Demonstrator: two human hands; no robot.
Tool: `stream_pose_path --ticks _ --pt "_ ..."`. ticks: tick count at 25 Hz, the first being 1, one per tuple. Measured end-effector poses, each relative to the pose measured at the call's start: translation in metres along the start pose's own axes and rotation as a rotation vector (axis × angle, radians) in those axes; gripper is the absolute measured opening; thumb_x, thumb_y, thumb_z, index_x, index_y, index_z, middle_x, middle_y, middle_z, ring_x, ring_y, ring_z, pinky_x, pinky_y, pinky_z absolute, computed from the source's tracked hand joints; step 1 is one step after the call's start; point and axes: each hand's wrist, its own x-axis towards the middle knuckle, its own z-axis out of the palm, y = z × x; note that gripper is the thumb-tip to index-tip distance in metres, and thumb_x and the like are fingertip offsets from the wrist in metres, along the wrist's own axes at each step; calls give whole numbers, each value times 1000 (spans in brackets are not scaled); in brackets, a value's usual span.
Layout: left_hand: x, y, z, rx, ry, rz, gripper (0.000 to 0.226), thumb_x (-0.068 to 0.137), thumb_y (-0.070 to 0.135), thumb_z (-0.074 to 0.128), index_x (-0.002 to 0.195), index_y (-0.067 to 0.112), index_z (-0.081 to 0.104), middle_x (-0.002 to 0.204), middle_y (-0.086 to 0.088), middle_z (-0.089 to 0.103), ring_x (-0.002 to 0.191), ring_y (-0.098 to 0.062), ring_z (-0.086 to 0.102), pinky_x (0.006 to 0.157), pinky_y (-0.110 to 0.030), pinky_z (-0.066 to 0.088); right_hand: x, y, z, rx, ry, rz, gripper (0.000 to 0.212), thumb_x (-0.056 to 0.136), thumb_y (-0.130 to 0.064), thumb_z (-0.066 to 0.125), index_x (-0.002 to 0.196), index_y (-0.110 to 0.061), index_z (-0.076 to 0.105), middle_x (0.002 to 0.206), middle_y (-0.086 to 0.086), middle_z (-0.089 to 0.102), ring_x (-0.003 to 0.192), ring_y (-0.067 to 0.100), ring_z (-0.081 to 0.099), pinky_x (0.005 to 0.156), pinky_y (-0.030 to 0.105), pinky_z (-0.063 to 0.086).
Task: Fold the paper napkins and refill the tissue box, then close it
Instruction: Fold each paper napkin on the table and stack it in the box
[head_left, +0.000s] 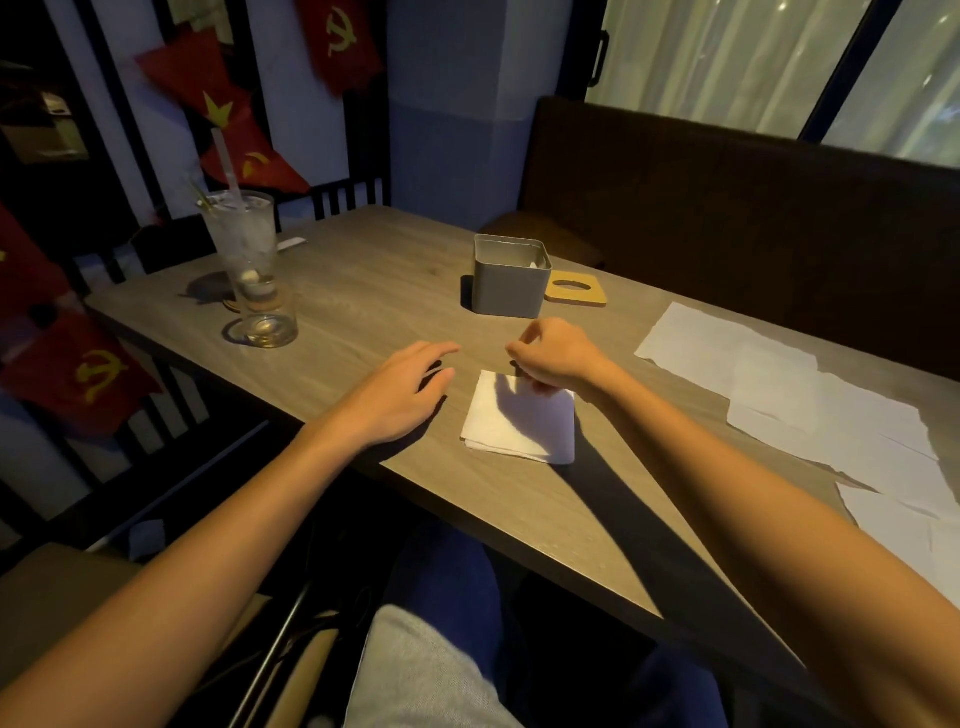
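Napkin (522, 421) on dim wooden table (363, 291), hands apart: right (558, 353) pinching its corner, left (400, 389) empty.

No words, numbers or brand names can be read anywhere in the view. The only signs are yellow emblems on the red flags (337, 41) hanging at the left: a hammer and sickle on several of them and a five-pointed star on one (208, 98).

Table (363, 270): napkins (519, 421), box (509, 280), glasses (249, 260).
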Motion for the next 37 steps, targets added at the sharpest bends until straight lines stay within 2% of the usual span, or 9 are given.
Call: stream_pose_path --ticks 3,7,13,19,21,24,28,32,37 --pt "10 17 12 -3 -42 24 50 105 42 44 153 30 37 157 6 40 141 -14 40 114 -42 39 -5 21 -3 -144 117 -21 25 97 -24 57 118 -11 60 115 10 67 93 20 64 76 28 56" --pt "27 35 21 -45 -136 13 51 104 43 47 152 30 39 157 5 40 141 -17 41 113 -40 40 -16 44 -5 -245 12 -12 26 98 -27 59 120 -14 62 120 6 66 93 16 58 75 24 50" --pt "36 41 22 -28 -134 23 41 100 36 58 139 25 56 126 1 59 105 -11 56 87 -23 51 -21 56 -14 -174 -5 27 31 92 -25 69 121 -15 62 111 3 62 94 16 58 75 24 50" --pt "34 42 23 15 -120 21 51 93 40 68 141 31 53 140 4 48 126 -16 45 105 -38 45 -22 53 -11 -108 -3 3 33 89 -12 72 119 -18 63 115 4 63 93 15 60 73 20 50" --pt "35 42 25 32 -164 13 50 92 46 68 138 31 55 134 5 56 119 -14 51 106 -43 45 -24 54 -10 -64 29 10 30 90 -7 70 117 -18 63 116 5 64 95 16 61 76 22 53" --pt "39 44 28 38 -204 -3 41 91 46 68 128 29 63 105 8 64 97 -12 58 93 -38 51 -29 53 -14 -6 52 94 12 92 -18 69 101 -19 61 104 6 67 86 18 64 71 25 57" --pt "44 50 31 -36 -241 -2 16 92 34 71 101 23 76 88 9 66 82 -11 58 65 -20 43 -40 47 -22 -159 -149 190 22 87 -39 73 91 -20 62 82 -1 63 69 14 62 50 15 49" --pt "47 55 34 -103 -200 -10 12 92 31 70 97 22 75 92 6 69 90 -13 63 73 -25 53 -41 41 -23 -78 -260 163 18 87 -19 75 103 -18 68 98 1 66 82 17 64 62 17 56" --pt "51 70 32 11 -392 78 39 94 35 68 131 31 60 127 6 51 114 -12 50 97 -30 48 -41 41 -22 -32 -236 117 26 84 -14 77 107 -21 65 103 0 63 87 20 63 64 17 55"
